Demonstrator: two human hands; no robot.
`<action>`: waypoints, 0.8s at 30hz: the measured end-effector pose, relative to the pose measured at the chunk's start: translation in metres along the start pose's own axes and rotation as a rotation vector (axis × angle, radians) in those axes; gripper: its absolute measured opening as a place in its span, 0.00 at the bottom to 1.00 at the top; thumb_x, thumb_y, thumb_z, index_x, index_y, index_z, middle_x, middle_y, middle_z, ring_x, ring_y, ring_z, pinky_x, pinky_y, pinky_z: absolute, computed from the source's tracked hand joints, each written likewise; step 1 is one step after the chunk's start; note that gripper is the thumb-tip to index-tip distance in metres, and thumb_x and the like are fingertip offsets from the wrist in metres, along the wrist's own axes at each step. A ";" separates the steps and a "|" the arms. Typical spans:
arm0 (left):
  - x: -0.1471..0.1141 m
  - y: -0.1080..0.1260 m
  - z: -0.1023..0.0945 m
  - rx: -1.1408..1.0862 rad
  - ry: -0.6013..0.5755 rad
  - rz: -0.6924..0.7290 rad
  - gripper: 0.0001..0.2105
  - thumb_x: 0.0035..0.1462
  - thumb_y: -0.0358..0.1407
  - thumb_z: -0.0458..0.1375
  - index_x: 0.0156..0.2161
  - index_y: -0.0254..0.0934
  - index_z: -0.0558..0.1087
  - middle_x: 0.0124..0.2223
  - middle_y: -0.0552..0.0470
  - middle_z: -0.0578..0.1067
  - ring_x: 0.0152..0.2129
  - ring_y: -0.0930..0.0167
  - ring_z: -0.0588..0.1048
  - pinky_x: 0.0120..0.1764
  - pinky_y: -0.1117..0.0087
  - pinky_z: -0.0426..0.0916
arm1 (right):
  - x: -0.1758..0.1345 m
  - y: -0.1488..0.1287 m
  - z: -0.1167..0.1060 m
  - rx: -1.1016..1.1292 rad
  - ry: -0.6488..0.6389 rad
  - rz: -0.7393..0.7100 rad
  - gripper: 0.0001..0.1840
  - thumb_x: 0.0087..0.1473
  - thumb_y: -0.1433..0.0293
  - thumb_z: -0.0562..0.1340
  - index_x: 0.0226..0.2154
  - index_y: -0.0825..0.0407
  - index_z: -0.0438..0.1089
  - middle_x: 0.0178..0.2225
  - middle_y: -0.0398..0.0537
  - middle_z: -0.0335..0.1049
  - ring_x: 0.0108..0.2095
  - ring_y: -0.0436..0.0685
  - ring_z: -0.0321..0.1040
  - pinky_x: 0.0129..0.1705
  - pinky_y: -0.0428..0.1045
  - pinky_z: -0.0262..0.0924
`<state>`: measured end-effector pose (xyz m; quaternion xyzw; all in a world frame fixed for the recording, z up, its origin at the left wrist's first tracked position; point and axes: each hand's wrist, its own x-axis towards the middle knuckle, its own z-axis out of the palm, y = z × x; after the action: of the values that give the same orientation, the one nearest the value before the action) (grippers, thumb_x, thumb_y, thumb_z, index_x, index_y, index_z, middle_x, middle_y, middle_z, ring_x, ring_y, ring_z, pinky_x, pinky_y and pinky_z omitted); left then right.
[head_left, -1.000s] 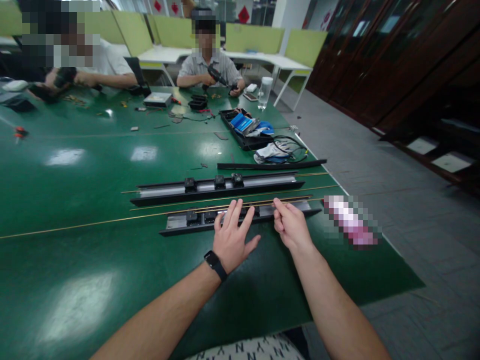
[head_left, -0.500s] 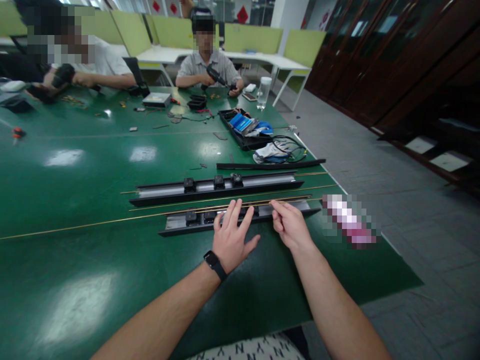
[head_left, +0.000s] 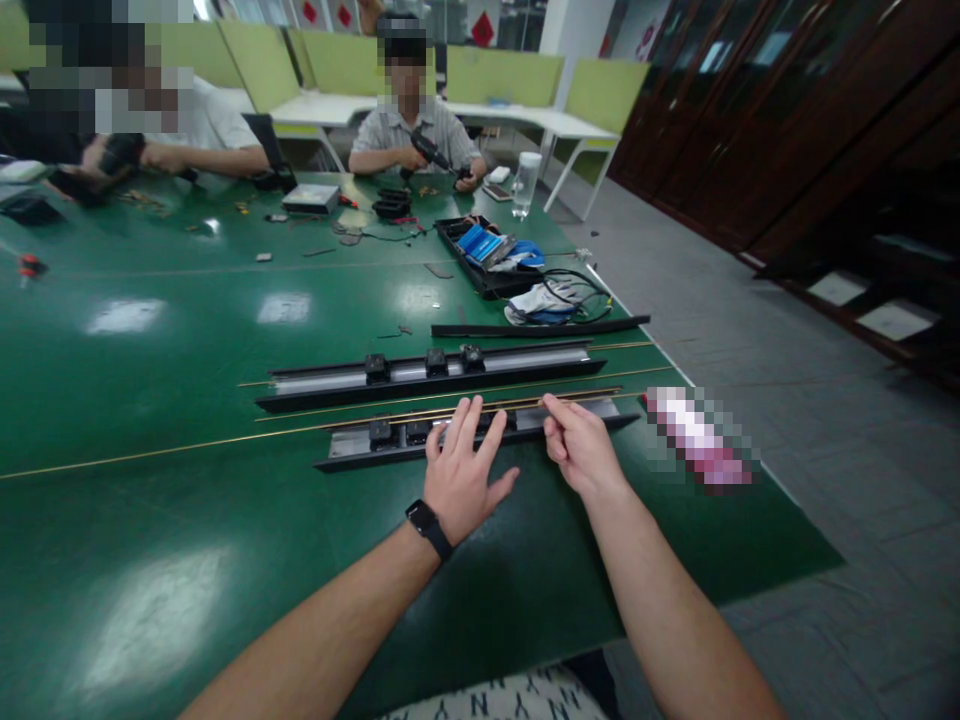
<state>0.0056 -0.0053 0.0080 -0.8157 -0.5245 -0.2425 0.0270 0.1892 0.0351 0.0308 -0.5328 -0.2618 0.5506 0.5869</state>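
A long thin brass-coloured rod runs across the table and over the nearer black channel with a silver inside. My left hand, a black watch on its wrist, lies over that channel. Its fingers are spread, with the tips at the rod; whether they press on it I cannot tell. Farther right, my right hand is closed in a pinch on the rod with thumb and forefinger. Black blocks sit in the channel, partly hidden by my left hand.
Beyond lies a second channel with 3 black blocks. Another thin rod lies between the channels. A black strip, gloves and a filled black tray are farther back. A co-worker holds a power drill.
The whole view has shifted very slightly. Both hands keep nearly the same pose and place over the nearer channel.
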 end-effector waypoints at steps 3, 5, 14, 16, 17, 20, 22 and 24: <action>0.000 0.000 0.000 0.002 0.004 0.001 0.34 0.59 0.52 0.57 0.67 0.44 0.59 0.72 0.41 0.51 0.69 0.56 0.52 0.61 0.51 0.51 | 0.000 -0.001 -0.001 0.009 -0.021 0.012 0.18 0.43 0.62 0.74 0.31 0.54 0.69 0.16 0.38 0.66 0.08 0.42 0.49 0.08 0.40 0.37; 0.000 0.000 0.000 0.002 0.005 -0.003 0.34 0.59 0.52 0.57 0.67 0.44 0.60 0.72 0.40 0.51 0.68 0.56 0.52 0.61 0.51 0.52 | 0.001 -0.001 -0.002 0.016 -0.026 0.025 0.17 0.43 0.63 0.74 0.31 0.55 0.70 0.16 0.37 0.65 0.08 0.42 0.49 0.08 0.40 0.37; 0.001 0.001 0.000 -0.003 0.016 -0.006 0.34 0.58 0.51 0.58 0.67 0.44 0.60 0.72 0.41 0.51 0.68 0.54 0.52 0.61 0.50 0.52 | 0.001 0.001 0.001 0.003 -0.001 0.011 0.20 0.44 0.59 0.74 0.27 0.52 0.66 0.15 0.36 0.63 0.08 0.41 0.48 0.08 0.39 0.37; 0.001 0.001 0.000 -0.004 0.017 -0.007 0.34 0.58 0.51 0.58 0.67 0.44 0.60 0.72 0.41 0.51 0.68 0.55 0.52 0.61 0.51 0.52 | 0.001 0.001 0.002 -0.002 0.010 0.009 0.21 0.44 0.58 0.74 0.27 0.52 0.66 0.15 0.36 0.63 0.08 0.41 0.48 0.08 0.39 0.38; 0.001 0.001 0.000 -0.005 0.018 -0.006 0.34 0.58 0.51 0.58 0.67 0.44 0.60 0.72 0.41 0.51 0.69 0.55 0.52 0.61 0.51 0.52 | 0.001 0.001 0.002 -0.001 0.018 0.007 0.21 0.44 0.58 0.74 0.28 0.52 0.66 0.15 0.36 0.63 0.08 0.41 0.47 0.08 0.39 0.38; 0.001 0.001 0.001 -0.004 0.022 -0.008 0.34 0.58 0.51 0.58 0.67 0.44 0.60 0.72 0.42 0.51 0.69 0.55 0.52 0.62 0.51 0.51 | 0.002 0.003 0.002 0.000 0.023 0.003 0.20 0.44 0.58 0.74 0.28 0.52 0.66 0.15 0.36 0.62 0.08 0.41 0.47 0.08 0.39 0.37; 0.001 0.001 0.001 -0.003 0.021 -0.011 0.34 0.58 0.51 0.58 0.67 0.44 0.60 0.72 0.42 0.51 0.69 0.55 0.52 0.62 0.51 0.51 | 0.003 0.004 0.001 -0.002 0.017 -0.004 0.20 0.45 0.58 0.74 0.28 0.52 0.66 0.15 0.36 0.63 0.08 0.42 0.48 0.08 0.39 0.37; 0.001 0.001 0.001 -0.003 0.022 -0.010 0.34 0.58 0.51 0.59 0.67 0.44 0.60 0.72 0.41 0.51 0.69 0.55 0.52 0.62 0.51 0.51 | 0.003 0.004 0.000 -0.001 0.008 -0.015 0.20 0.45 0.58 0.73 0.28 0.52 0.67 0.15 0.37 0.64 0.08 0.42 0.48 0.08 0.40 0.37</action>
<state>0.0072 -0.0051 0.0081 -0.8103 -0.5280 -0.2523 0.0303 0.1883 0.0370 0.0264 -0.5334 -0.2639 0.5439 0.5916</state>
